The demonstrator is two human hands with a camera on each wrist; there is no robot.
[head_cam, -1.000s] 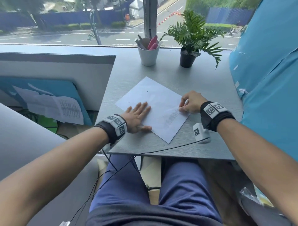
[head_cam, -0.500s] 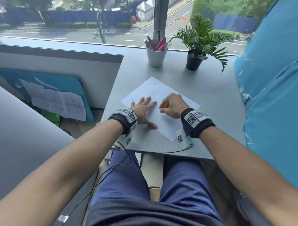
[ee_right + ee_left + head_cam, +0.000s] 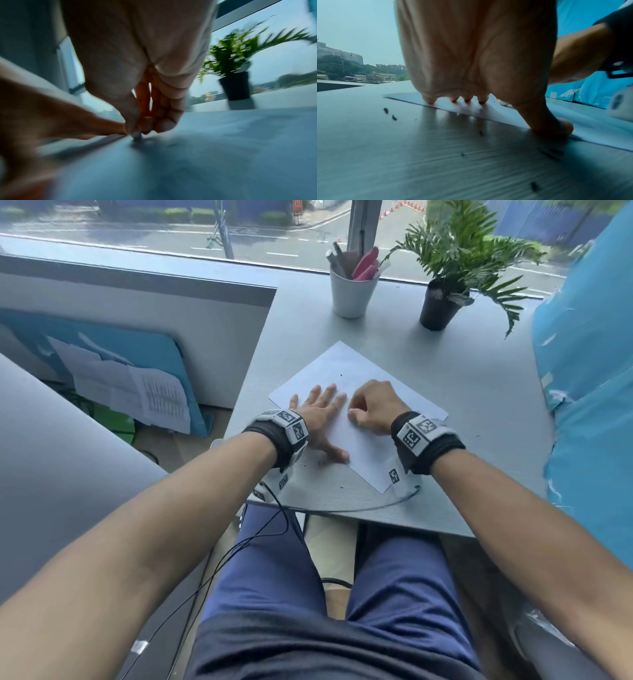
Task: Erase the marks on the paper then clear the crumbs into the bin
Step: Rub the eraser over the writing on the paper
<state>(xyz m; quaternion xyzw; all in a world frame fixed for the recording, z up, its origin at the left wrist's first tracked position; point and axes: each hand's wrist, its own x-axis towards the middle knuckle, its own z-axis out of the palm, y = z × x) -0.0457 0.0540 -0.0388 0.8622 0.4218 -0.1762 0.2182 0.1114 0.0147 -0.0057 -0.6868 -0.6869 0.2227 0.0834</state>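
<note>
A white sheet of paper [image 3: 346, 364] lies slanted on the grey desk [image 3: 462, 392]. My left hand [image 3: 320, 419] lies flat on the sheet's left part, fingers spread, thumb at the paper's near edge [image 3: 563, 127]. My right hand [image 3: 371, 407] is curled just right of it and pinches a small eraser [image 3: 137, 136] pressed onto the paper; the right wrist view is blurred. Dark crumbs [image 3: 389, 114] lie on the desk beside the paper and near its front edge [image 3: 322, 463]. No bin shows in any view.
A white cup of pens [image 3: 352, 290] and a potted plant [image 3: 442, 306] stand at the back by the window. A blue plastic-covered wall [image 3: 589, 392] borders the desk on the right. A cable [image 3: 376, 506] runs along the desk's front edge. A partition [image 3: 137, 313] stands left.
My right hand has moved left across the paper from its right edge until it sits beside my left hand. The left hand has stayed flat on the sheet. The head view has shifted.
</note>
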